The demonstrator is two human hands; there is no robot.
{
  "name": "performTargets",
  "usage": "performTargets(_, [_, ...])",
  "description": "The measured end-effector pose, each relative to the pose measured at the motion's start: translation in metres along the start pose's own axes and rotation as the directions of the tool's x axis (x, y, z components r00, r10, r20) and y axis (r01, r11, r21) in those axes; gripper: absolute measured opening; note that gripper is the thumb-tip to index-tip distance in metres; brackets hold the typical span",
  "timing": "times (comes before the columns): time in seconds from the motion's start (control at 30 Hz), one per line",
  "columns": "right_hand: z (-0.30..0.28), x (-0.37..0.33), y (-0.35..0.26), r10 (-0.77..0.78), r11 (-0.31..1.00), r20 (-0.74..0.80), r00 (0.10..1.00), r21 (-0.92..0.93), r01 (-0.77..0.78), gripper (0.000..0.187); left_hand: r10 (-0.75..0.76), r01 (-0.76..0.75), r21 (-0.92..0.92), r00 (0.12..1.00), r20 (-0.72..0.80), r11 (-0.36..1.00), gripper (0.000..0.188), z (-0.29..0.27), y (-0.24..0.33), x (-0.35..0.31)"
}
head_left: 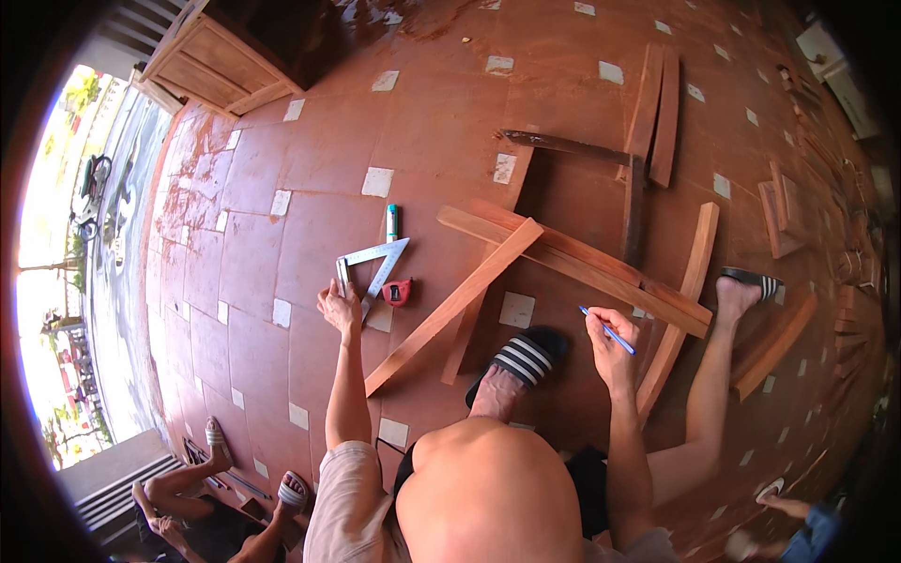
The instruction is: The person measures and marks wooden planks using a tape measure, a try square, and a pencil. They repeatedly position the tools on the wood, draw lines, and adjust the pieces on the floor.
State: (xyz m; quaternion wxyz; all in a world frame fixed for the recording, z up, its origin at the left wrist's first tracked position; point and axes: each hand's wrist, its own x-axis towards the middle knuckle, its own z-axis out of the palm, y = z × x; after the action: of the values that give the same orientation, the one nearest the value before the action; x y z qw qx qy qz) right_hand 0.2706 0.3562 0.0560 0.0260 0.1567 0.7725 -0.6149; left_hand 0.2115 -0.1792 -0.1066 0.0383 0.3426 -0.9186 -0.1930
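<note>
My left hand [340, 306] has its fingers closed around the short metal end of a silver angle square [377, 253] on the tiled floor. Beside the square lie a red tape measure [397, 293] and a green-and-white tube or marker [392, 221]. My right hand [615, 349] grips a blue pen [608, 330], held above the floor. Between my hands, a pale wooden bar [460, 302] slants toward me and meets other bars at its far end. A longer wooden bar [582, 272] runs rightward over the pieces there.
Dark wooden pieces [633, 206] and loose planks [655, 113] lie farther off. A curved plank [690, 291] rests by my right leg. A wooden cabinet [218, 66] stands far left. Another person's sandalled feet [293, 489] are at lower left; someone else is at lower right.
</note>
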Motion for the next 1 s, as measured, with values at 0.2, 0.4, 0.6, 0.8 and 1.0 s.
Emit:
performTargets(0.2, [-0.002,-0.019,0.031,-0.061,0.996,-0.057,0.997,0.060,0.064,0.022,0.654,-0.650,-0.242,0.753,-0.078,0.720,0.066,-0.036,0.049,-0.115])
performTargets(0.4, [0.010,-0.037,0.060,-0.127,0.990,0.002,0.992,0.062,0.127,0.029,0.481,-0.446,-0.187,0.841,0.249,0.875,0.054,-0.058,0.082,-0.160])
performTargets(0.6, [0.020,-0.050,0.049,0.027,1.000,0.072,0.997,0.008,-0.028,0.040,0.495,-0.221,-0.566,0.775,0.392,0.794,0.055,-0.084,0.130,-0.107])
performTargets(0.8, [0.066,-0.050,0.009,-0.111,0.989,0.202,0.973,-0.076,0.128,0.043,0.525,0.832,-0.481,0.288,0.801,0.277,0.065,-0.069,0.212,-0.084])
performTargets(1.0, [0.102,-0.046,-0.004,-0.031,0.986,0.229,0.973,0.166,-0.008,0.073,0.837,0.957,-0.266,0.238,0.493,-0.115,0.046,-0.003,0.265,-0.091])
